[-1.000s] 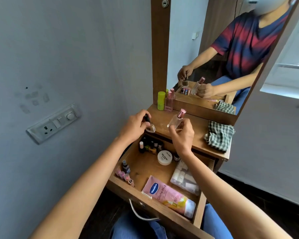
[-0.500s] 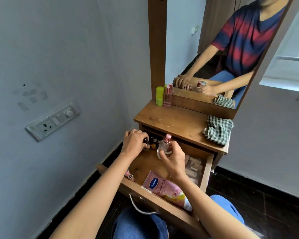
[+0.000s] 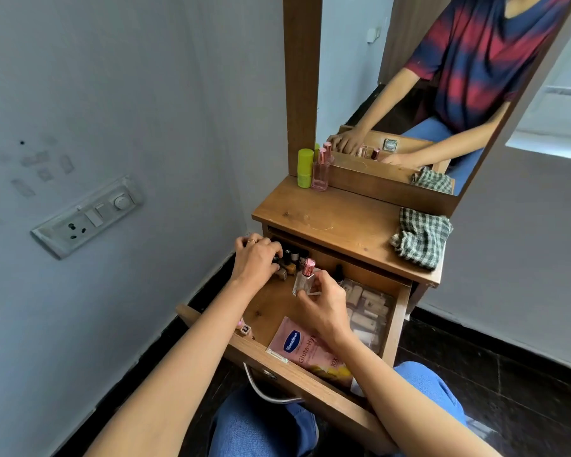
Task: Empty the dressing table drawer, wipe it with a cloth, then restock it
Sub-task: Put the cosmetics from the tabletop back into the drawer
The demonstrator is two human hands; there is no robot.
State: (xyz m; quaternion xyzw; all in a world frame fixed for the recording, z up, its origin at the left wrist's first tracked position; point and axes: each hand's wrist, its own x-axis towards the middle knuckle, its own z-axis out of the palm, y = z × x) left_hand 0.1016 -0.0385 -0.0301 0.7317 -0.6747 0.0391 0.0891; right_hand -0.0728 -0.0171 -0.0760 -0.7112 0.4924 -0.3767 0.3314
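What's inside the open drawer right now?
Small bottles, one in the left hand; perfume bottle in the right hand; Vaseline tube; clear box. Arms hide part of the drawer floor.

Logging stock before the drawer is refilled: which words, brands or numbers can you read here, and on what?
"Vaseline": blue oval on the pink tube in the drawer.
"Gluta-Hy": under it, same tube; the rest is covered.
"10X": further down the tube.
Too small to read: labels on the small bottles at the drawer's back.
No text legible on the perfume bottle.
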